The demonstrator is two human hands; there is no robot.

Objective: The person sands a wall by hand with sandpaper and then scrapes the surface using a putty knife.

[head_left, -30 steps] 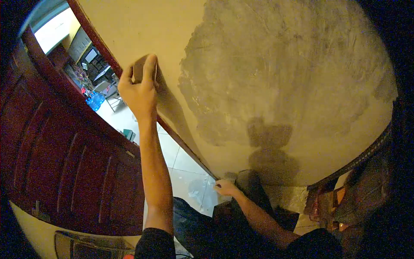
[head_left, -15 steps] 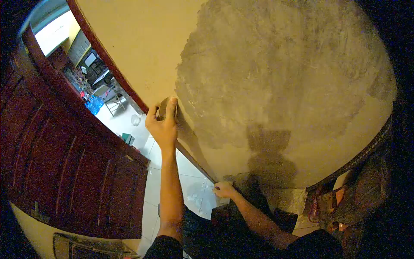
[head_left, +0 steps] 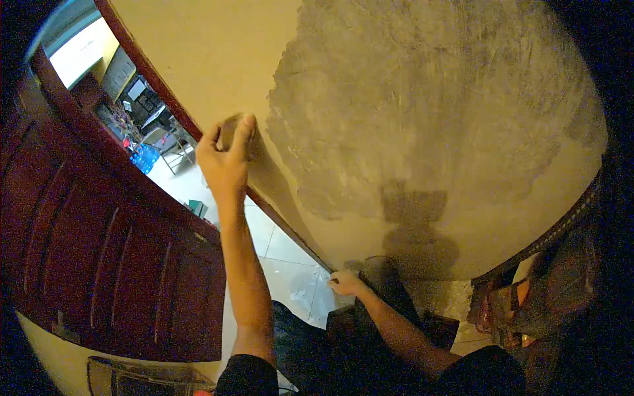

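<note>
My left hand [head_left: 224, 158] is raised beside the dark red door frame [head_left: 158, 82], at the edge of the yellow wall [head_left: 205, 46]. Its fingers and thumb are closed round a rounded, flat brown-grey object [head_left: 229, 135], partly hidden; its exact kind does not show. Lower down, my right hand [head_left: 349, 284] is closed at the lower part of the same wall edge, its fingertips pressed together. Whatever is in that pinch is too small to make out. A large rough grey patch [head_left: 422, 112] covers much of the wall to the right of my left hand.
A dark red panelled door [head_left: 119, 264] stands at the left. Through the doorway are a tiled floor [head_left: 274, 241], a folding chair [head_left: 173, 150] and a blue water bottle [head_left: 144, 158]. Cluttered items [head_left: 508, 303] sit at the lower right.
My left hand has moved up and to the left along the door frame with the rounded object in it. My right hand stays at nearly the same spot, low on the wall edge.
</note>
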